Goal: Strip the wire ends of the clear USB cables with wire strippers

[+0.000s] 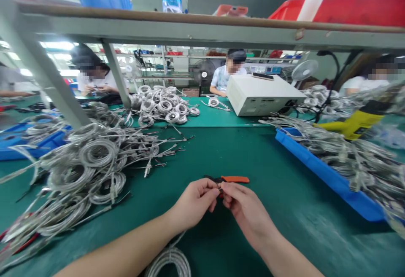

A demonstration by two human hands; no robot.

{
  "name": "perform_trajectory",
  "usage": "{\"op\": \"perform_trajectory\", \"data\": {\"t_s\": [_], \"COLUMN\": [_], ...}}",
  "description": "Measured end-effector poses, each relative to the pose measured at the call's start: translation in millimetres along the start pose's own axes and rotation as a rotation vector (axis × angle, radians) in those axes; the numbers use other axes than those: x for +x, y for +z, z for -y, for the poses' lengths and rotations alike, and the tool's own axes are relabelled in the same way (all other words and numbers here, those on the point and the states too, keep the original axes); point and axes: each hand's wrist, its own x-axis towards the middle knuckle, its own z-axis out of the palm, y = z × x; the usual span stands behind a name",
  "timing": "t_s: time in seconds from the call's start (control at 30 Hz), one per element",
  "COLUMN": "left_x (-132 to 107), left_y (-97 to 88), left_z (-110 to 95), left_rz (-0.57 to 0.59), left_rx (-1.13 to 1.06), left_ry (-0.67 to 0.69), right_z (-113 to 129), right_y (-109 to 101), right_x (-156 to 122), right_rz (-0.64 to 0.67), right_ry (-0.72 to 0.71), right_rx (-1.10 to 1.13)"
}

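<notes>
My left hand (198, 199) is closed in a pinch on the end of a clear-jacketed cable (171, 262). The cable's coil lies at the bottom edge, partly hidden by my left forearm, and a lead runs from it up toward that hand. My right hand (243, 207) meets it fingertip to fingertip, also pinching at the small cable end, which the fingers mostly cover. Just beyond both hands, a hand tool with orange handles (235, 179) lies on the green mat (202, 154); its head is partly hidden by my fingers.
A large heap of coiled cables (98, 154) spreads on the left. To the right, a blue tray (329, 180) overflows with more cables, beside a yellow heat gun (360, 123). A pale box-shaped instrument (262, 93) stands ahead beneath a shelf (190, 28). Several people sit beyond.
</notes>
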Motion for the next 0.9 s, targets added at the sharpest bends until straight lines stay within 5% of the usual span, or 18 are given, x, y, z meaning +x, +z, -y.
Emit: {"op": "perform_trajectory", "data": {"t_s": [0.13, 0.3, 0.9], "left_x": [3.1, 4.4, -2.2], "left_y": [2.6, 2.0, 0.9], "left_z": [1.8, 4.8, 4.4], "left_rz": [-0.112, -0.192, -0.188], "left_rx": [-0.104, -0.131, -0.099], "left_ry": [0.058, 0.076, 0.031], "right_z": [-5.9, -10.4, -6.1], "right_y": [-0.7, -0.6, -4.2], "right_x": [3.0, 7.8, 6.5], "right_rz": [-0.032, -0.008, 0.029], "right_ry": [-0.031, 0.0, -0.028], "right_rx": [-0.139, -0.034, -0.024]}}
